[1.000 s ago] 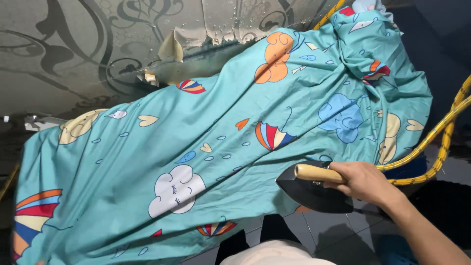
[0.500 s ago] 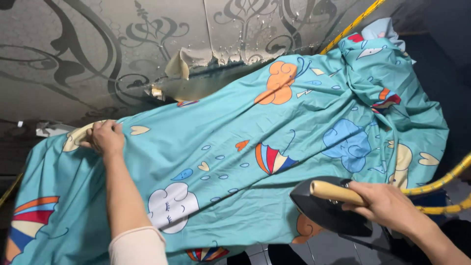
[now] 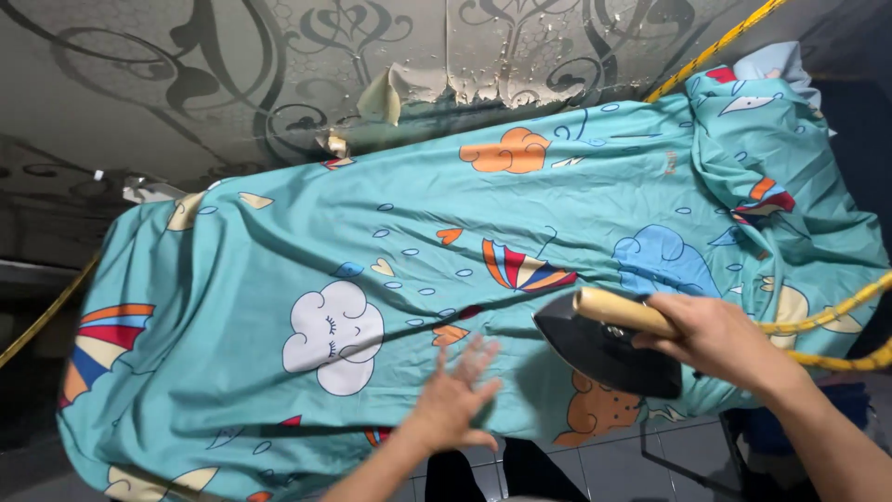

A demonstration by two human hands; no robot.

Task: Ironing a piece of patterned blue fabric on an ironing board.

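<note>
A teal sheet [image 3: 520, 214] printed with clouds, umbrellas and hearts is spread over an ironing surface. My right hand [image 3: 720, 335] grips the pale wooden handle of a black iron [image 3: 604, 349], which sits on the sheet near its front edge. My left hand [image 3: 455, 395] lies flat with fingers spread on the fabric, just left of the iron and below a white cloud print [image 3: 333, 335].
A yellow cord [image 3: 836, 316] runs from the iron off to the right, and another stretch of yellow cord [image 3: 715, 46] crosses the top right. Behind the sheet is a grey wall [image 3: 232, 74] with swirl patterns and peeling patches. Tiled floor [image 3: 613, 465] shows below.
My left hand has left the far left corner of the sheet and now presses the fabric beside the iron. The sheet lies flatter and straighter. The iron stays in my right hand.
</note>
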